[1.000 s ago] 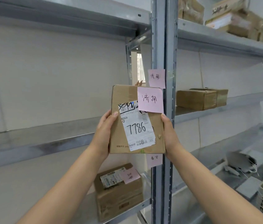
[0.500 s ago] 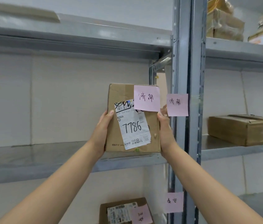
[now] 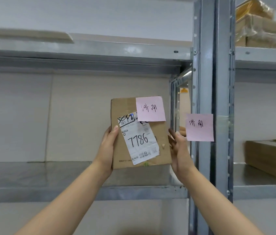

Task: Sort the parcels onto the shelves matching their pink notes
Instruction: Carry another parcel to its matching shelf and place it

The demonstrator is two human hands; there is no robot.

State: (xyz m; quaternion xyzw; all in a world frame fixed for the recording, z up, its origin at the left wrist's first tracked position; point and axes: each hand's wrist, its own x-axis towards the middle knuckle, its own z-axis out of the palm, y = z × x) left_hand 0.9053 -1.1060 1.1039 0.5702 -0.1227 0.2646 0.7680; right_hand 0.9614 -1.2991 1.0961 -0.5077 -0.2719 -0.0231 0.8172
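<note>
Left hand (image 3: 107,148) grips the parcel (image 3: 160,133) by its edge, thumb on front.
Right hand (image 3: 180,150) lies flat along the other edge, probably touching; parcel note (image 3: 150,109) and post note (image 3: 199,127) read alike.

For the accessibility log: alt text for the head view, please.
Left hand grips, right hand steadies an upright cardboard parcel at a metal shelf. Its pink note matches the pink slip on the post beside it; its white label reads 7786.
</note>
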